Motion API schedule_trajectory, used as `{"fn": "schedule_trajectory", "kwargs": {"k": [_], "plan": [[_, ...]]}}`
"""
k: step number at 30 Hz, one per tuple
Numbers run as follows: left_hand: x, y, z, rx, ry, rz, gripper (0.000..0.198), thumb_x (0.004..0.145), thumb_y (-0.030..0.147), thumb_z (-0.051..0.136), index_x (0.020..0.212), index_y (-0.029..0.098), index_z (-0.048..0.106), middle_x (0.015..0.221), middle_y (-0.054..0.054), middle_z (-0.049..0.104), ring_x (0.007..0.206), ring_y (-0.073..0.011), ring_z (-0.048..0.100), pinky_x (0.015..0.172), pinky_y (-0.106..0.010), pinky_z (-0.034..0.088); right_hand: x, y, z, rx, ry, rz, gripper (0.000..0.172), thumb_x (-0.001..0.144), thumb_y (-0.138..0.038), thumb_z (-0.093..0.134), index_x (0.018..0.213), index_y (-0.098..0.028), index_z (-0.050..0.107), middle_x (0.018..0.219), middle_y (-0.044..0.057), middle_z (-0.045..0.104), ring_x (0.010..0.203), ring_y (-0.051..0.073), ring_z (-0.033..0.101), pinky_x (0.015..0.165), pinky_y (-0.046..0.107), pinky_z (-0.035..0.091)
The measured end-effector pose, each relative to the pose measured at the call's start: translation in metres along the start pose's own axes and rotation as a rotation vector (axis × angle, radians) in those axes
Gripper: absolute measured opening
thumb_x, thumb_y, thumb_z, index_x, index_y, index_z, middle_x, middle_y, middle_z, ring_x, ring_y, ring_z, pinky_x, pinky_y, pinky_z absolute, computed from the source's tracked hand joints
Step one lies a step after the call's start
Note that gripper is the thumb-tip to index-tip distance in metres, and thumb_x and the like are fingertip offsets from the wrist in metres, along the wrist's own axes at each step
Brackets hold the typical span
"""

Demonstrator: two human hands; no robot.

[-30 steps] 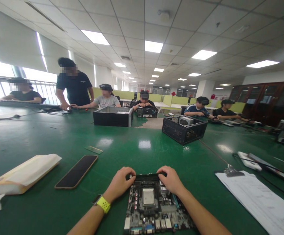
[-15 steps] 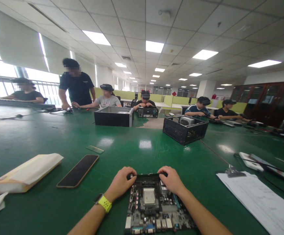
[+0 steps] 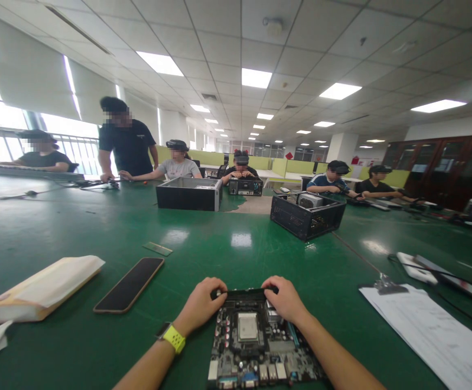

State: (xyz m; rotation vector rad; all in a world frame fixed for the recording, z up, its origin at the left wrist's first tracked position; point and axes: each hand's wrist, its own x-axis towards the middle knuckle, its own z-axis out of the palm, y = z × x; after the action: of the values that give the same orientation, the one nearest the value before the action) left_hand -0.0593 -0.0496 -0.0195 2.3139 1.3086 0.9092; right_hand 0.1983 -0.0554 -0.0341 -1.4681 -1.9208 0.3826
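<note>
A motherboard [image 3: 236, 325] lies on the green table right in front of me, its ports toward my body. The square metal-topped processor [image 3: 247, 327] sits in its socket. Along the board's far edge runs a long dark strip, which looks like a RAM stick [image 3: 245, 294]. Its left end is pinched between the thumb and fingers of my left hand [image 3: 204, 302]. My right hand [image 3: 285, 299] grips the right end the same way. Whether the strip is fully in its slot cannot be made out. A watch with a yellow-green band [image 3: 174, 339] is on my left wrist.
Left of me are a phone [image 3: 130, 284], a tissue pack [image 3: 46, 287] and a small green strip [image 3: 157, 248]. A clipboard with papers [image 3: 431, 325] lies to the right. Farther off stand open computer cases [image 3: 189, 196] [image 3: 306, 216]. Several people sit or stand around the table.
My hands and the motherboard hold the same place. At the far left, the standing person has leaned slightly and the seated person's arm has shifted left.
</note>
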Motion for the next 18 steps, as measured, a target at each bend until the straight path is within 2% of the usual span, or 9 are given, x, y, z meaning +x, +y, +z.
{"fn": "schedule_trajectory", "kwargs": {"k": [18], "plan": [[-0.0005, -0.0008, 0.0005, 0.002, -0.003, -0.003, 0.012, 0.078, 0.025, 0.053, 0.079, 0.019, 0.064, 0.082, -0.002, 0.065, 0.082, -0.0188, 0.057, 0.08, -0.031, 0.042, -0.0002, 0.0003, 0.0, -0.015, -0.01, 0.0, 0.02, 0.073, -0.021, 0.048, 0.081, -0.022, 0.067, 0.087, 0.001, 0.066, 0.086, 0.017, 0.056, 0.08, 0.027, 0.039]]}}
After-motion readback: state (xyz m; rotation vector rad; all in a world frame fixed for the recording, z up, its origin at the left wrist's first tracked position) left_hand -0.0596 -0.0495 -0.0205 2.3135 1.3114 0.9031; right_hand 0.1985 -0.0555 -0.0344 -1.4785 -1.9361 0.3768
